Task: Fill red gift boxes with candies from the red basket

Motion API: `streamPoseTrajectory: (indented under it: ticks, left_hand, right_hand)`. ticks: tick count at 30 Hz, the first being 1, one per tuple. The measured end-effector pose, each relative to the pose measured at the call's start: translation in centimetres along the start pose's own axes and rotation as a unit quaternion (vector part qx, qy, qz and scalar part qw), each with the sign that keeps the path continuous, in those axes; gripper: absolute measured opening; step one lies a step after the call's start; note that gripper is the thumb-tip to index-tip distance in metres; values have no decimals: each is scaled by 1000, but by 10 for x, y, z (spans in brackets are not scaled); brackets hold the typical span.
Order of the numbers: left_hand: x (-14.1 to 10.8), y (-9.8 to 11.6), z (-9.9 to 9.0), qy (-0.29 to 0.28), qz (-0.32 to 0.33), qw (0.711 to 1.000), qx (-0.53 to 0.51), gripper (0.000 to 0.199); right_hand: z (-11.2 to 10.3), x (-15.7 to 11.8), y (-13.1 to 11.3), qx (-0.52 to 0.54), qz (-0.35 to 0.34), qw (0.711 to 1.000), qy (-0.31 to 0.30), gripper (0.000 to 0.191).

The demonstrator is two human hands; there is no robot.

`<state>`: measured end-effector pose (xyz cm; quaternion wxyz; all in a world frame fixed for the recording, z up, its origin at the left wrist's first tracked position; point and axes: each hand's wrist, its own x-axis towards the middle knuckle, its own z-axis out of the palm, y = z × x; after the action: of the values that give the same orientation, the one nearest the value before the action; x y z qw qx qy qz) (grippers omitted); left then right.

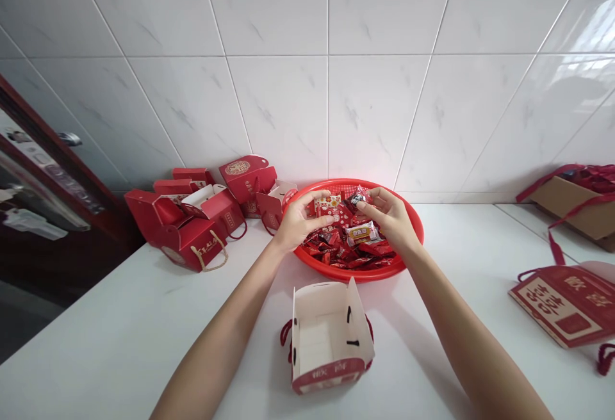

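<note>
While the right hand pinches a dark wrapped sweet over the round red plastic basket of sweets, the curled left hand has no clear hold; the open white-lined red cardboard box at lower centre looks unfilled.

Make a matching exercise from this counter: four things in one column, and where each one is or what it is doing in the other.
Things:
1. Left hand
2. Right hand
3. Open gift box
4. Flat red gift box

Places and states:
A. Lying flat at the counter's right side
B. Pinching a dark-wrapped sweet
C. Standing open, nearest the person
D. Over the rim of the red basket

Pairs: 1-D, 2-B, 3-C, 4-A
</note>
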<state>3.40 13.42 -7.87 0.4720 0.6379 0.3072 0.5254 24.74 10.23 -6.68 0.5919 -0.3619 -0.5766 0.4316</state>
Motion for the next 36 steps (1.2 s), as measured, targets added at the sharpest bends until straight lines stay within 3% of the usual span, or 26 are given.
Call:
streamPoseTrajectory:
  ticks: [5,13,19,29,36]
  left_hand:
    - [0,1,-1,1,17,999,33,55]
    - [1,2,-2,-59,24,996,63,55]
    - [1,1,-1,-100,10,993,65,50]
    - [1,1,1,-67,16,995,69,41]
    - [1,1,2,-44,17,996,73,44]
  right_hand:
    - [-1,0,-2,-4,-5,1000,17,38]
    - [-1,-2,-2,-14,-4,1000,0,34]
    - [2,1,2,-65,-41,997,-14,40]
    - [4,0,3,-163,-110,981,3,25]
    - [3,1,9,-199,-124,972,-30,27]
